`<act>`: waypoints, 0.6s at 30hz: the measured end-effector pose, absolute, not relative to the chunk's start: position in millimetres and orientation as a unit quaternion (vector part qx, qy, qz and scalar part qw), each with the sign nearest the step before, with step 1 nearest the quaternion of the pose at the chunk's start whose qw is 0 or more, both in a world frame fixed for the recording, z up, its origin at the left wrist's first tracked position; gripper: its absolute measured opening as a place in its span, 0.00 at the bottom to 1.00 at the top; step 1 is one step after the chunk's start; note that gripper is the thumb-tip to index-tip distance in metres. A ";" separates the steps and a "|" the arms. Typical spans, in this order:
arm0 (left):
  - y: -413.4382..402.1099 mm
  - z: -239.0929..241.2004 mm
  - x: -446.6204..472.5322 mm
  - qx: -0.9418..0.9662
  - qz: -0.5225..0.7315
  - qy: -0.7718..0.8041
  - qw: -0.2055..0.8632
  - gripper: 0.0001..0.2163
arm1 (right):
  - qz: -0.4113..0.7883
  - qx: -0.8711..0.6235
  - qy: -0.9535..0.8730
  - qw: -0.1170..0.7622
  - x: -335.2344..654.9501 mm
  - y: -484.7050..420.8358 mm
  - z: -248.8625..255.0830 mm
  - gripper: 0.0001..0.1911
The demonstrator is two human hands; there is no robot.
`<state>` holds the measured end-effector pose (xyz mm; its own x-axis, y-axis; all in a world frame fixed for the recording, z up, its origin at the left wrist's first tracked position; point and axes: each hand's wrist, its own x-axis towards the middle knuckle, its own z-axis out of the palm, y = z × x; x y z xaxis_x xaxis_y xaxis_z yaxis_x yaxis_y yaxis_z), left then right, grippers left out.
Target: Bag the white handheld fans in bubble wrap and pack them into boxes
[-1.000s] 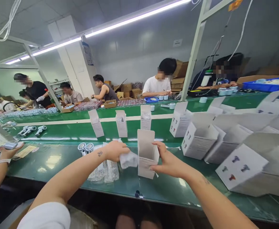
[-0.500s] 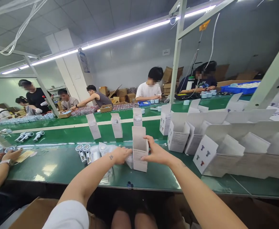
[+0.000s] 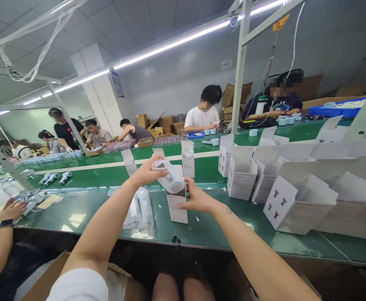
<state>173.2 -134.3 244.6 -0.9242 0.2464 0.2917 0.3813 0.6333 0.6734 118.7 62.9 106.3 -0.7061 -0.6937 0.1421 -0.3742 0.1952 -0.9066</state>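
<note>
My left hand is closed on a small handheld device in a clear plastic bag, tilted above the mouth of a white box. That open box stands upright on the green bench, leaning slightly, and my right hand grips its right side with thumb and fingers. Left of the box, bagged devices lie side by side on the bench. The device's lower end is at the box opening; I cannot make out whether it touches the rim.
Rows of open white boxes stand at the right. Several more boxes stand on the conveyor behind. Unbagged devices lie farther left. At the left edge are a co-worker's hands. Across the line sit other people, beside a blue tray.
My left hand has lifted a bagged device from the bench and brought it over the box. My right hand stays on the box, which now leans a little. The view has shifted slightly left.
</note>
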 end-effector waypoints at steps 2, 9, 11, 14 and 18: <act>-123.5 249.7 162.2 -0.193 -0.270 -0.943 0.014 0.17 | -0.514 -0.365 0.762 0.145 117.0 60.2 105.2 0.50; -93.4 234.1 153.2 -0.249 -0.066 -0.966 -0.035 0.22 | -0.541 -0.336 0.754 0.162 115.9 75.4 100.6 0.52; -94.3 221.1 167.6 -0.258 -0.041 -0.965 0.014 0.21 | -0.542 -0.337 0.752 0.164 120.2 77.5 100.0 0.52; -94.6 185.3 186.9 -0.262 0.064 -0.963 0.023 0.19 | -0.543 -0.360 0.742 0.156 126.3 75.0 104.9 0.54; -101.7 143.5 192.1 -0.222 0.093 -0.970 0.045 0.06 | -0.455 -0.378 0.805 0.050 118.8 95.1 123.6 0.52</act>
